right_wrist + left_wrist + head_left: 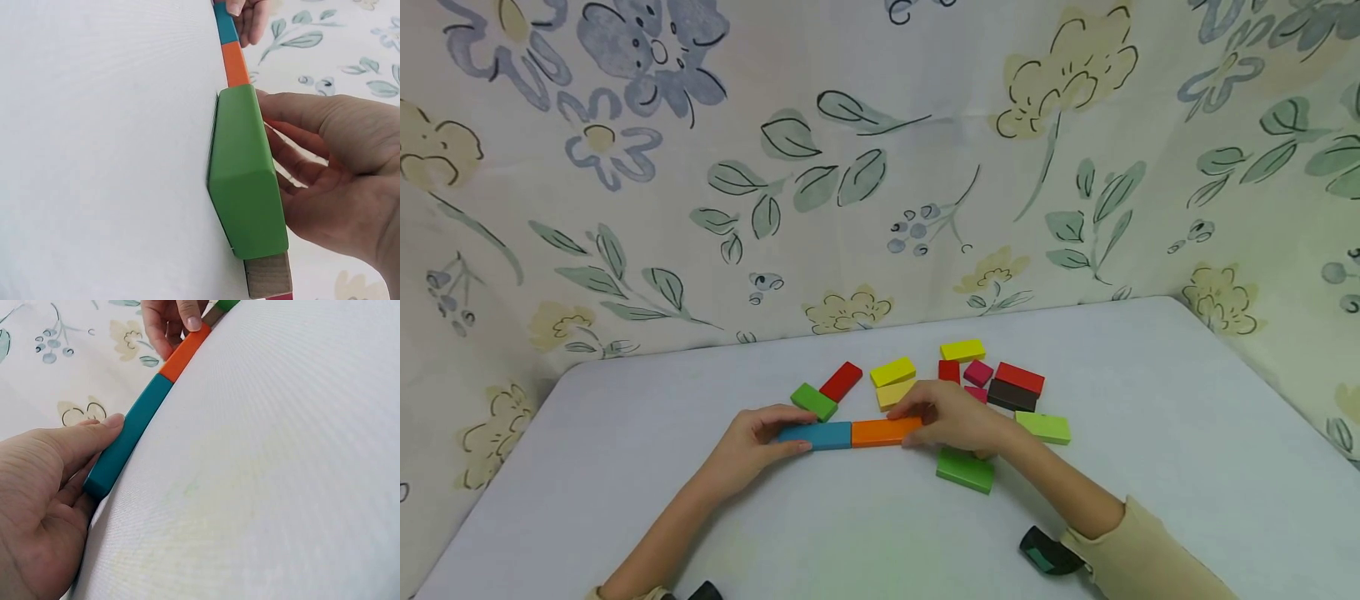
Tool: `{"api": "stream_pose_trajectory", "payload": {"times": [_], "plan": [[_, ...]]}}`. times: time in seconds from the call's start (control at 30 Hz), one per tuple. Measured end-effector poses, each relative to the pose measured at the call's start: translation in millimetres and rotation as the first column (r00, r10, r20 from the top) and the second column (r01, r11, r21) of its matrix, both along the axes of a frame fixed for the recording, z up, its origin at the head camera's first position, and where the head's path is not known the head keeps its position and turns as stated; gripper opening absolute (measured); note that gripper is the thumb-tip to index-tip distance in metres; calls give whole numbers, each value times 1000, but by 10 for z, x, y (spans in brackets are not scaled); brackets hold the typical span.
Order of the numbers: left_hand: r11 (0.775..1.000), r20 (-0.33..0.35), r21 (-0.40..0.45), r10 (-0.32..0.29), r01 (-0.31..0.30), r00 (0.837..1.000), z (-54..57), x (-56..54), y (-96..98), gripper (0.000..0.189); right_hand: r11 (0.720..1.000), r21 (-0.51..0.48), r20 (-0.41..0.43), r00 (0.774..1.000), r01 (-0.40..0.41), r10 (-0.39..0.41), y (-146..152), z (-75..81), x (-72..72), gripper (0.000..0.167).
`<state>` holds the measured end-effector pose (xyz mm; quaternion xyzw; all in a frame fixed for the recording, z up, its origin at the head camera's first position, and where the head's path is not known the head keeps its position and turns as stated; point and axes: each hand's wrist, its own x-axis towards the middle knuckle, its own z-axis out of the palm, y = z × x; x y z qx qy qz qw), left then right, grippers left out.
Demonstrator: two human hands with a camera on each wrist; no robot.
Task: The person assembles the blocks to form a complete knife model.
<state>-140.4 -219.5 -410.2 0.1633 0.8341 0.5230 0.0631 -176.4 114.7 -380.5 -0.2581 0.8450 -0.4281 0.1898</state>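
Observation:
A blue block (823,435) and an orange block (880,432) lie end to end on the white table, their short ends meeting. My left hand (751,440) holds the blue block by its left part, thumb on the near side and fingers on the far side. In the left wrist view, the thumb presses along the edge of the blue block (132,437). At the other end of the row, my right hand (958,415) pinches the orange block between thumb and fingers. A green block (964,472) lies just below that hand and covers part of it in the right wrist view.
Beyond the hands lie a green block (813,402), a red block (841,382) and several yellow ones. Red, pink and dark brown blocks (1012,395) cluster behind my right hand, with a light green block (1043,427) beside its wrist. A floral cloth (880,283) hangs behind the table.

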Motion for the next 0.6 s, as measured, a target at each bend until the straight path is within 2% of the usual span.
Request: {"api": "stream_pose_trajectory", "payload": {"times": [0.23, 0.37, 0.6], "plan": [[1000, -5, 16, -21, 21, 1000, -10, 1, 1, 33, 1000, -12, -6, 1000, -10, 10, -14, 23, 15, 31], [1000, -47, 9, -24, 25, 999, -26, 7, 18, 35, 1000, -10, 4, 1000, 1, -1, -21, 27, 19, 31], [998, -119, -68, 0, -8, 993, -43, 18, 53, 33, 1000, -5, 1, 1000, 6, -6, -18, 28, 21, 31]]}}
